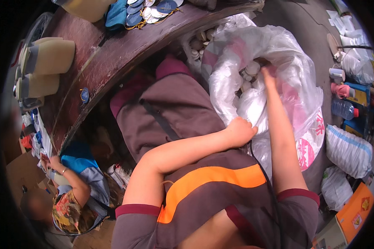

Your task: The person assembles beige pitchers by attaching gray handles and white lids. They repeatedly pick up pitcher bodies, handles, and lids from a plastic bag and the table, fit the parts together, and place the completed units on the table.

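Observation:
A large, translucent plastic bag (226,85) with pink print sits open at my right side. Inside it lie several small, pale, rounded pieces (250,71); I cannot tell their kind. My left hand (241,132) is closed on the near edge of the bag, where white plastic bunches at the fingers. Deep in the bag's mouth is my right hand (268,75), its fingers hidden by the plastic and shadow.
A dark wooden table (124,50) curves across the upper left, bearing blue and white tags (156,11) and beige bins (54,56). Another bag of pale pieces (198,43) stands beside mine. A person (72,205) sits at lower left. Bottles and wrapped bundles (349,151) line the right.

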### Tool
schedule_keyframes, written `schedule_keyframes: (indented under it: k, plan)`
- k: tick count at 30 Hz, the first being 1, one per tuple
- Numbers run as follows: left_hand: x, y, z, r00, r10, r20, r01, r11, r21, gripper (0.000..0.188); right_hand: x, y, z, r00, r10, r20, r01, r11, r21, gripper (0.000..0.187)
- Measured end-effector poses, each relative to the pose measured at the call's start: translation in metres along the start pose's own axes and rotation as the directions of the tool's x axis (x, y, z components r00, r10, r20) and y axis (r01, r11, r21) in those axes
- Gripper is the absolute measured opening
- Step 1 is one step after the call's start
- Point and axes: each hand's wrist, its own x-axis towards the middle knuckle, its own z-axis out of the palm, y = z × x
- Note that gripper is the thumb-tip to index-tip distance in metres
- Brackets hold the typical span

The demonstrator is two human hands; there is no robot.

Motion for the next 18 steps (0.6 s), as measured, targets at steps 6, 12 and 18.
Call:
schedule_keyframes:
  k: [6, 12, 18]
  plan:
    - [0.001, -0.006, 0.008, 0.999, -0.013, -0.037, 0.013, 1.000, -0.009, 0.019, -0.021, -0.082, -0.022, 0.990, -0.104, 0.099, 0.132, 0.935, -0.330, 0.072]
    - [-0.007, -0.011, -0.002, 0.997, -0.027, -0.073, 0.012, 0.981, -0.196, 0.019, -0.018, 0.009, -0.005, 0.964, -0.178, 0.197, 0.265, 0.606, -0.750, 0.038]
    - [-0.007, -0.040, -0.022, 0.957, -0.287, 0.035, 0.271, 0.848, -0.455, 0.038, -0.022, 0.033, -0.030, 0.955, -0.218, 0.199, 0.181, 0.965, 0.189, 0.024]
